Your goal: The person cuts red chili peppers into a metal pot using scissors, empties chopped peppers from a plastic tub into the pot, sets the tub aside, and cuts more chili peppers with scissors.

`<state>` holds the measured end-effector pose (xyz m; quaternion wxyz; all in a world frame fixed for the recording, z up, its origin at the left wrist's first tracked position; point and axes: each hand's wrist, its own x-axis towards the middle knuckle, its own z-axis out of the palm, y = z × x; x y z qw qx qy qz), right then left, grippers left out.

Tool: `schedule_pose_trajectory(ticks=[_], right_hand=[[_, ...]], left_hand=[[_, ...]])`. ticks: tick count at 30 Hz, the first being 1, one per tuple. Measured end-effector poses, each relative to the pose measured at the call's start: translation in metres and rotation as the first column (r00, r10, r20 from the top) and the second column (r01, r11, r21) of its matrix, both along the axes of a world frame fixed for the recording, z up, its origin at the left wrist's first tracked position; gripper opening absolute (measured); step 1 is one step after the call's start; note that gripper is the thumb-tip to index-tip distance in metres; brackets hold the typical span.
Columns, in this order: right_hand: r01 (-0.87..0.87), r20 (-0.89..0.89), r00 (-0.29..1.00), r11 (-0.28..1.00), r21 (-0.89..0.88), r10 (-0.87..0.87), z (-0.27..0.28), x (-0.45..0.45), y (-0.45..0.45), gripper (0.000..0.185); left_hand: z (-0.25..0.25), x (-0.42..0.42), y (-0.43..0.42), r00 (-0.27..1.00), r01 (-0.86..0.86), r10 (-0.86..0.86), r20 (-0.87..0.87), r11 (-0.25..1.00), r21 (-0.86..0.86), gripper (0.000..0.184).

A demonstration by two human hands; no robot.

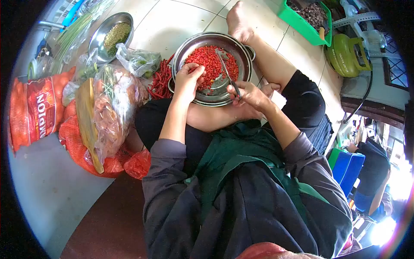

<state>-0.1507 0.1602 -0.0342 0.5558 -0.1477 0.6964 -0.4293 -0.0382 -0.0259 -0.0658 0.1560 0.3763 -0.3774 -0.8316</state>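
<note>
A metal pot [177, 56] with side handles stands on the floor in front of me, with many small pieces of red chili [207, 60] in it. My right hand [252, 96] is closed around the dark handle of a knife [228, 74], its thin blade slanting up and left over the chili pieces. Over the pot's left side, my left hand [189, 80] has its fingertips pinched together; what they hold, if anything, is too small to make out. Whole red chilies [161, 81] lie in a pile just left of the pot.
A metal bowl [123, 19] of greenish bits stands at the upper left. Clear plastic bags [116, 103], a wooden board [86, 121] and a red net sack [39, 108] crowd the left. A green tub [306, 23] and a green gas cylinder [345, 58] stand upper right. Another person [373, 168] is far right.
</note>
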Motion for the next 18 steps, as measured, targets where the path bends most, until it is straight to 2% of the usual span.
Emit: schedule_pose_trajectory(ticks=[3, 7, 10, 13, 16, 18], right_hand=[[-0.255, -0.225, 0.937, 0.963, 0.081, 0.267, 0.001, -0.005, 0.004, 0.044], [-0.362, -0.494, 0.792, 0.928, 0.092, 0.358, -0.004, -0.001, 0.008, 0.049], [-0.336, -0.473, 0.816, 0.938, 0.082, 0.333, -0.003, 0.001, 0.005, 0.064], [-0.330, -0.451, 0.824, 0.937, 0.113, 0.344, -0.005, -0.001, 0.000, 0.062], [-0.313, -0.349, 0.880, 0.946, 0.087, 0.323, 0.000, -0.002, -0.003, 0.046], [-0.298, -0.366, 0.881, 0.953, 0.059, 0.299, -0.004, -0.003, -0.003, 0.045]], left_hand=[[-0.003, 0.000, -0.001, 1.000, -0.013, 0.012, -0.025, 0.999, -0.051, 0.017], [-0.007, -0.001, 0.000, 0.999, 0.016, -0.007, 0.048, 0.983, -0.182, 0.016], [-0.008, -0.003, 0.002, 0.995, 0.050, -0.026, 0.097, 0.966, -0.254, 0.015], [-0.011, -0.003, 0.001, 0.996, 0.069, -0.046, 0.083, 0.952, -0.299, 0.016], [-0.012, -0.002, 0.001, 0.994, 0.094, -0.069, 0.087, 0.941, -0.326, 0.016], [-0.015, -0.002, 0.001, 0.990, 0.125, -0.095, 0.101, 0.930, -0.346, 0.016]])
